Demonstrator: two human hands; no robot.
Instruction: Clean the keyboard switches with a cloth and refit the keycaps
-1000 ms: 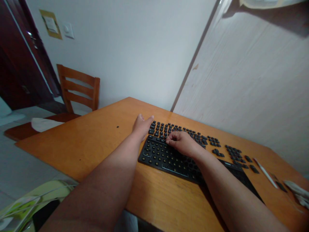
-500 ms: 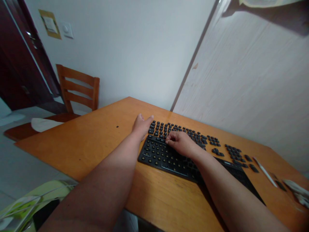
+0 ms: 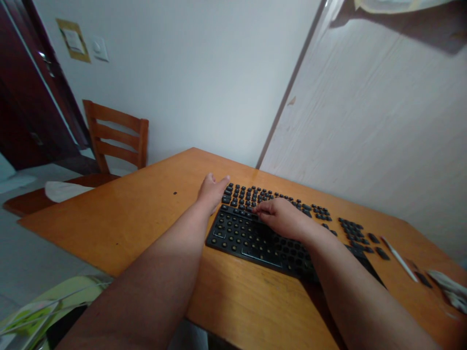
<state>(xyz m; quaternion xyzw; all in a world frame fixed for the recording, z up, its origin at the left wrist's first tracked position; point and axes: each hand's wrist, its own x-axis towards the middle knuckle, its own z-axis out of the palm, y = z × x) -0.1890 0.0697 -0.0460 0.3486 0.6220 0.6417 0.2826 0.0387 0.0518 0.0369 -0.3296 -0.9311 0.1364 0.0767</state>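
Note:
A black keyboard lies on the wooden table with most of its key positions bare. Several black keycaps are set out in rows behind it. Beside the keyboard's far left corner rests my left hand, thumb spread away from the fingers, holding nothing that I can see. My right hand is over the keyboard's far row, its thumb and fingertips pinched together. Whatever the fingertips hold, if anything, is hidden. The right hand and forearm cover part of the keyboard.
One small dark piece lies apart on the table at left. Farther right are a white pen-like stick, more keycaps and a crumpled cloth. A wooden chair stands beyond the left edge; a wall closes the back.
My right hand has shifted slightly right along the keyboard's far row, its fingertips still pinched. My left hand stays by the corner. The camera view has moved a little.

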